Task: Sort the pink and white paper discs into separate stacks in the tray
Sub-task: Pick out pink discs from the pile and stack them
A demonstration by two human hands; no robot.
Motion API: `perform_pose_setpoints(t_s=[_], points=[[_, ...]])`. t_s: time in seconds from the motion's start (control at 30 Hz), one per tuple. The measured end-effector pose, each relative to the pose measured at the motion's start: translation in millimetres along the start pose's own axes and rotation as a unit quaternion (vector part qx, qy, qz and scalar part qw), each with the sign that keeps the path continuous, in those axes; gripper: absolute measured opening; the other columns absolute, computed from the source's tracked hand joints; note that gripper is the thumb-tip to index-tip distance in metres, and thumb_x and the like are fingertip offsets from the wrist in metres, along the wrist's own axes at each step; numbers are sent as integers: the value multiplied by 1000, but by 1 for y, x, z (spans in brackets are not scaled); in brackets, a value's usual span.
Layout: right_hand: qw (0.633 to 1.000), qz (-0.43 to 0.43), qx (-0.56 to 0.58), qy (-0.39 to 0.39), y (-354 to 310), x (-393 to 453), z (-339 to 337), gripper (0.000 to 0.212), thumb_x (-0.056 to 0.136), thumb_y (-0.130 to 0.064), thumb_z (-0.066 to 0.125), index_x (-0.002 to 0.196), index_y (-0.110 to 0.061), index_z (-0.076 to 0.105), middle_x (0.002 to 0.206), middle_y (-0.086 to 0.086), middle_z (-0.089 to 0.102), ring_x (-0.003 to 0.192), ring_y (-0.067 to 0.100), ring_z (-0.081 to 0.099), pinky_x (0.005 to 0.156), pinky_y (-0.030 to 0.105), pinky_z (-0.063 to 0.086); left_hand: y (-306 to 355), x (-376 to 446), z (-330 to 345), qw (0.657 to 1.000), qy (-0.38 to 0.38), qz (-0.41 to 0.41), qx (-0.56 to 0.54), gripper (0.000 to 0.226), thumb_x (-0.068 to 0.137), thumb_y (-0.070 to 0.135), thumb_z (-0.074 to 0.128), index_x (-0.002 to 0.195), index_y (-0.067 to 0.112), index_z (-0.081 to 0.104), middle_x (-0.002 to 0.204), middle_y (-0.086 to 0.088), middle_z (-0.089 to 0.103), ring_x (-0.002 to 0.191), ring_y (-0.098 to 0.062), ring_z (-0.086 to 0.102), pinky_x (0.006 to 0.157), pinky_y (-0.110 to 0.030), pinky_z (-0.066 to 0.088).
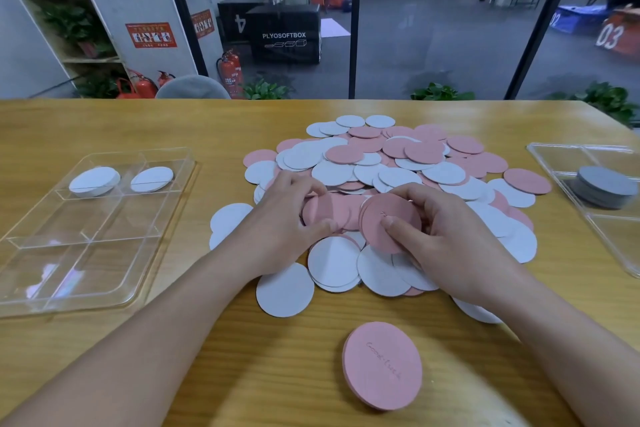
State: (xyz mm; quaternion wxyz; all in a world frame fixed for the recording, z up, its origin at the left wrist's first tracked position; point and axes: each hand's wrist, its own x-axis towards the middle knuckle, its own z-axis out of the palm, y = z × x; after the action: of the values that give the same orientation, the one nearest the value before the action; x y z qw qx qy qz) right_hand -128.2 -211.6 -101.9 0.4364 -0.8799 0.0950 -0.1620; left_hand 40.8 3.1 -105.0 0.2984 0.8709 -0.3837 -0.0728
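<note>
Pink disc stack (389,224), tilted, face toward camera

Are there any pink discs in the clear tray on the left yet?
No, the left tray holds only two white stacks in its far compartments.

Beyond the wooden tabletop's (104,121) far edge stand red fire extinguishers (229,74), a grey chair back (192,87) and leafy plants (441,92). Further off sits a black PLYOSOFTBOX (284,34), with a shelf unit (65,17) holding potted plants at left.
</note>
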Motion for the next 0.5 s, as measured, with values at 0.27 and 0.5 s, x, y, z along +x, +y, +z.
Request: perform_pose_setpoints(t_s=[0.27,0.5], points=[[1000,6,8,2,-1,0,1,10,107,-28,68,113,-36,72,91,-20,74,74,2,66,64,14,44,-1,2,-9,952,86,-32,-291,13,100,16,78,111,24,77,93,-10,80,80,-31,76,76,-40,62],[998,8,58,11,-2,3,-2,10,109,-26,66,101,-26,71,77,-10,69,60,6,53,61,29,41,6,1,-13,937,75,-31,-341,36,109,37,70,99,4,79,93,-15,79,84,-42,72,84,-54,63]])
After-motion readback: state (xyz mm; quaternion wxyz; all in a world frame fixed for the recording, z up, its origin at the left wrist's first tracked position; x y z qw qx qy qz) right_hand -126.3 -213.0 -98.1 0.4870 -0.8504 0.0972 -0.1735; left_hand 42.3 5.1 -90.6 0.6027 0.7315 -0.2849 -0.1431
